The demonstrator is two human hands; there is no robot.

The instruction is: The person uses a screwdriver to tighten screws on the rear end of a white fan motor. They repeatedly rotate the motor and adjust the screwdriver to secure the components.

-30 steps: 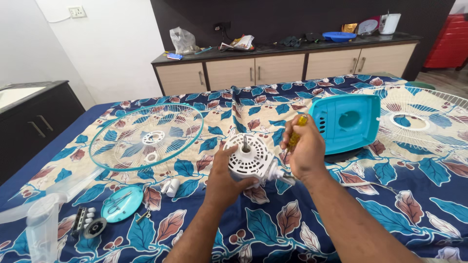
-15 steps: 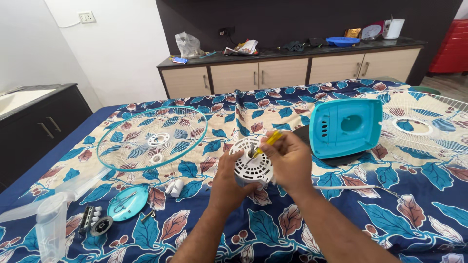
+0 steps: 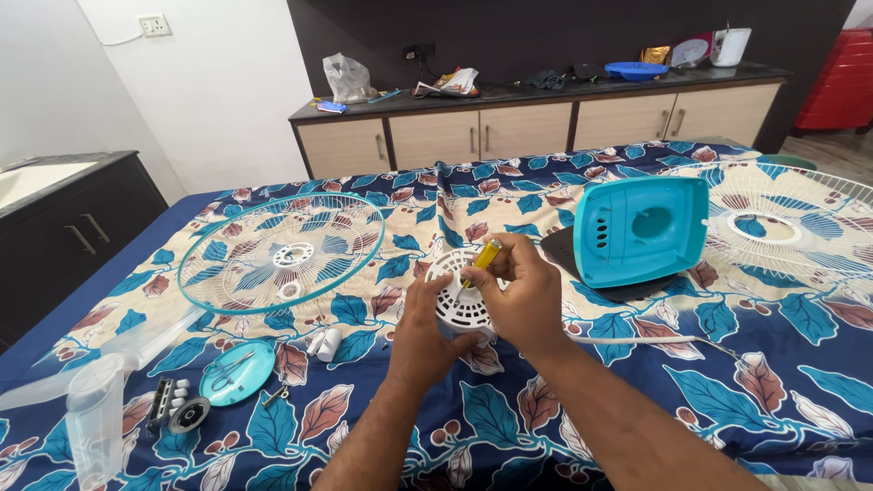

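**Screwdriver tip down on the white motor cover**

Since a second ago the yellow screwdriver (image 3: pixel 483 258) has swung from pointing up near the blue housing (image 3: pixel 642 230) to slanting down onto the white motor cover (image 3: pixel 460 293), and both hands have drawn closer to the body. Right hand (image 3: pixel 523 295) has its fingers clamped together around the screwdriver handle. Left hand (image 3: pixel 425 329) cups the cover from seven o'clock, fingers closed on its rim. That cover sits over the flowered bedsheet (image 3: pixel 509 427), at the middle of the bed. At ten o'clock lies the clear round grille (image 3: pixel 281 252); at two o'clock the blue housing stands upright, with the white wire guard (image 3: pixel 782 227) beyond it.
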